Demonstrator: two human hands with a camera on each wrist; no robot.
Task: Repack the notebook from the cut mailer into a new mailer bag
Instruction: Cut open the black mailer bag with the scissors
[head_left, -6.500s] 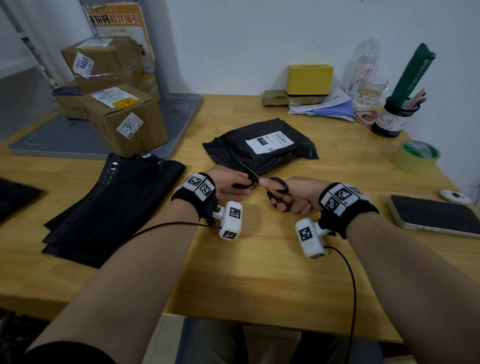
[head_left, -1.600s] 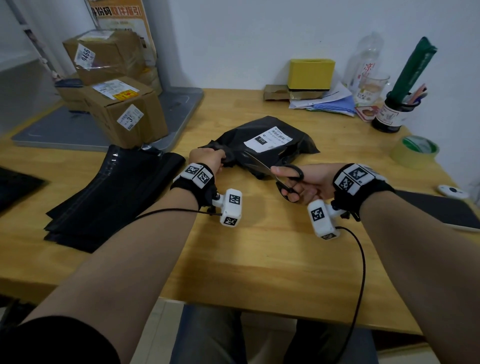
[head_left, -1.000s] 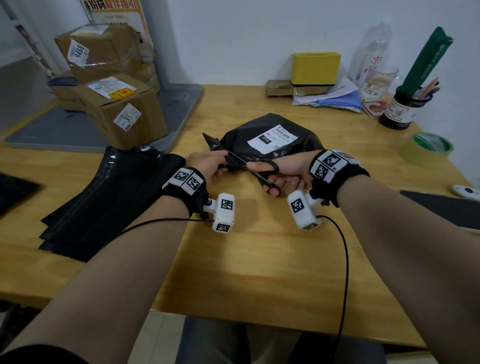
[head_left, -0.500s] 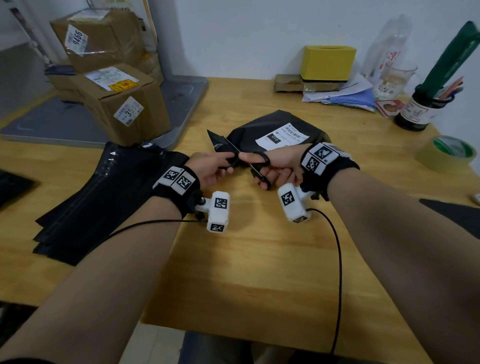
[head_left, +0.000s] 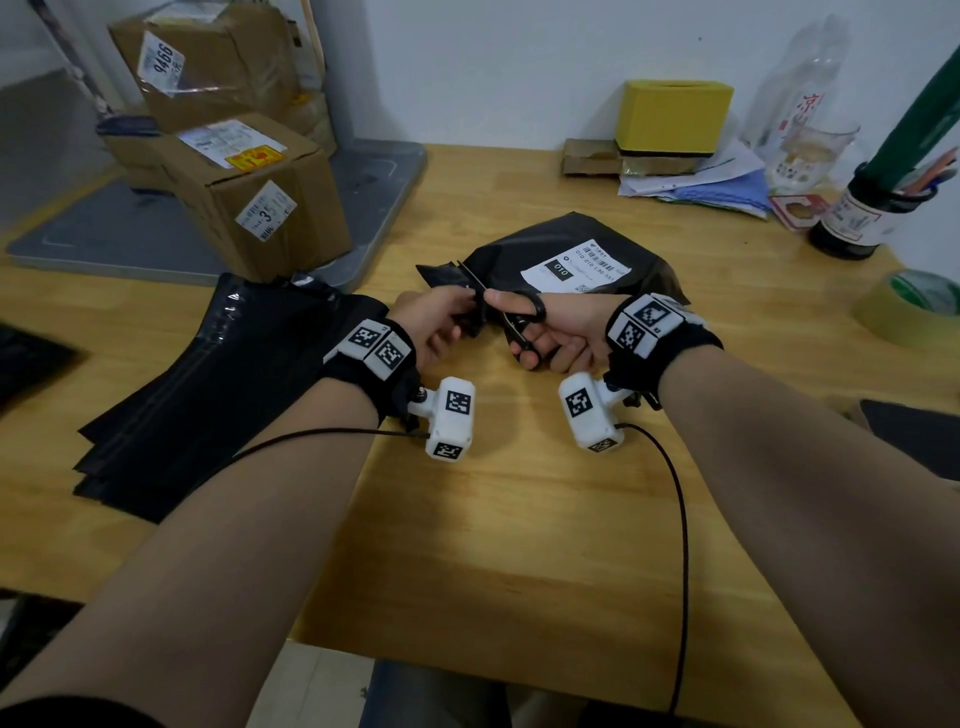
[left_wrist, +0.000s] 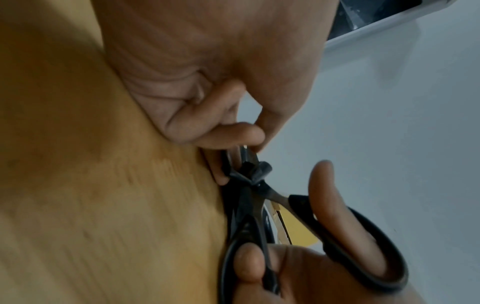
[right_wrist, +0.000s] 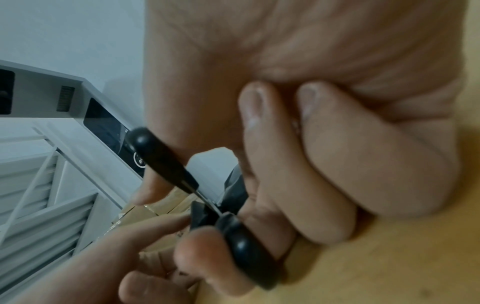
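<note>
A black mailer (head_left: 566, 244) with a white label lies mid-table; the notebook is hidden inside it. My left hand (head_left: 460, 312) pinches the mailer's near-left edge, and the bunched black plastic (left_wrist: 255, 170) shows at its fingertips in the left wrist view. My right hand (head_left: 524, 335) grips black scissors (head_left: 519, 317), thumb through one loop and fingers through the other. The blades (head_left: 470, 280) bite into the mailer's edge right beside my left fingers. The scissor handles (right_wrist: 241, 246) fill the right wrist view. A stack of new black mailer bags (head_left: 208, 395) lies flat to the left.
Labelled cardboard boxes (head_left: 249, 208) stand on a grey tray (head_left: 374, 208) at the back left. A yellow box (head_left: 672, 119), papers, a glass (head_left: 815, 150) and a pen jar (head_left: 862, 218) line the back. A tape roll (head_left: 914, 312) and a dark phone (head_left: 919, 431) lie right.
My left hand took hold of the mailer's left edge and lifted it. My right hand swung the scissors leftward onto that edge, and the blades have drawn together on the plastic.
</note>
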